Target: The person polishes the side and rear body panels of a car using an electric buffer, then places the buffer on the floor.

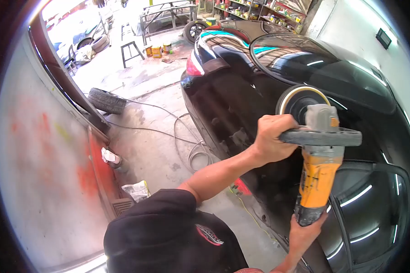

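A yellow-and-black power polisher [319,179] with a grey head lies across the black car [241,98]. Its round pad [284,98] is over the rear bodywork near the back window; whether it presses on the paint is hard to tell. My left hand [275,136] is wrapped round one end of the polisher's dark front handle [337,137]. Lower down, my right hand [305,234] holds the black rear end of the tool's body, its fingers partly hidden behind it. Reflections streak the car's glossy panels and windows.
Hoses [182,134] coil on the concrete floor beside the car, and a yellow cord [253,216] runs along its side. A loose tyre [107,101] lies by the doorway. Cans [156,51], a metal stand [131,51] and shelves [282,12] are farther back. A paint-marked panel [54,150] stands left.
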